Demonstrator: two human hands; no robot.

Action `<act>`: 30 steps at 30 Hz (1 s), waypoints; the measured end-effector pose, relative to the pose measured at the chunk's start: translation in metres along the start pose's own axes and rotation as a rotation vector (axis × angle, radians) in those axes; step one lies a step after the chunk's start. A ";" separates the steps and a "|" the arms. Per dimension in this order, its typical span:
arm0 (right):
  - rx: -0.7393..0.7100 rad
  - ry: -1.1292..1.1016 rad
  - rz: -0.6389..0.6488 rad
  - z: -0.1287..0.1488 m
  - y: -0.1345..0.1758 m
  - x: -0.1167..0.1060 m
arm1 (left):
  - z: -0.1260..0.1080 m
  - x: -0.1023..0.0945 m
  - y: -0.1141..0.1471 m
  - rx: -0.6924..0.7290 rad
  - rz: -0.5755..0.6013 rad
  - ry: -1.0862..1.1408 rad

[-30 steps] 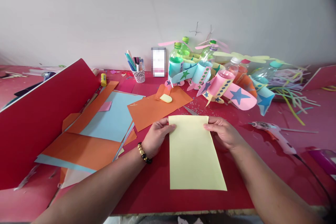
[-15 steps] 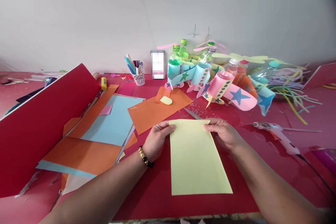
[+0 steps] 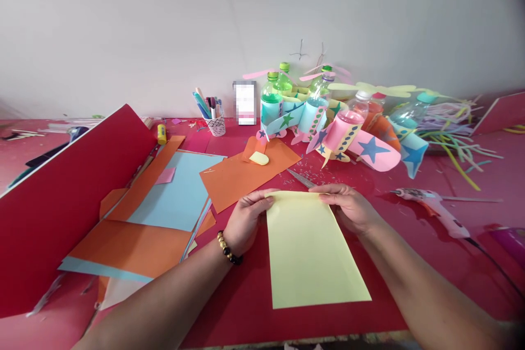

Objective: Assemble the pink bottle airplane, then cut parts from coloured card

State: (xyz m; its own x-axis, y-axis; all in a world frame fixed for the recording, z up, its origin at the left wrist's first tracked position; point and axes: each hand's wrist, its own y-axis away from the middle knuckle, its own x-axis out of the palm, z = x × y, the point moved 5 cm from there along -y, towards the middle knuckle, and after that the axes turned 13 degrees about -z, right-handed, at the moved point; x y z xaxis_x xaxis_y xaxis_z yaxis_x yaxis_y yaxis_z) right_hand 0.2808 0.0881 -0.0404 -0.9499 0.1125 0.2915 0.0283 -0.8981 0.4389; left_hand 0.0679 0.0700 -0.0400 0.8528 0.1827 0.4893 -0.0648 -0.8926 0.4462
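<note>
A sheet of pale yellow paper (image 3: 314, 254) stretches between my two hands, its near edge toward me over the red table. My left hand (image 3: 250, 217) pinches its far left corner, thumb on top. At the far right corner my right hand (image 3: 348, 206) grips it the same way, the fingers partly hidden beneath. Just beyond the paper lie scissors (image 3: 301, 178), their handles hidden by the sheet and my right hand. An orange sheet (image 3: 229, 183) rests past my left hand, with a small rounded yellow paper piece (image 3: 258, 158) on it.
Blue paper (image 3: 164, 205) and orange sheets are stacked at left beside a slanted red board (image 3: 82, 202). A hot glue gun (image 3: 437, 210) lies at right. Bottle airplanes (image 3: 348, 126) stand at the back, near a pen cup (image 3: 215, 123) and a phone (image 3: 245, 104).
The far edge of the yellow paper has curled slightly toward me, and its near edge has shifted a little right. Both hands keep their hold.
</note>
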 end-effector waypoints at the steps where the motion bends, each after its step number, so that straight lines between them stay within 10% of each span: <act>1: -0.004 -0.002 -0.005 0.000 0.000 0.000 | 0.000 0.000 0.000 -0.001 -0.011 0.003; 30: -0.024 -0.015 0.011 0.008 0.009 0.005 | -0.003 0.000 0.002 0.077 0.078 -0.070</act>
State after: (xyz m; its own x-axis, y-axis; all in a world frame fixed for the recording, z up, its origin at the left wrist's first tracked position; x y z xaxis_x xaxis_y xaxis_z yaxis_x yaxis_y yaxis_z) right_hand 0.2793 0.0840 -0.0279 -0.9450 0.1083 0.3088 0.0313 -0.9094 0.4147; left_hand 0.0662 0.0695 -0.0372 0.8811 0.0847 0.4653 -0.0943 -0.9326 0.3484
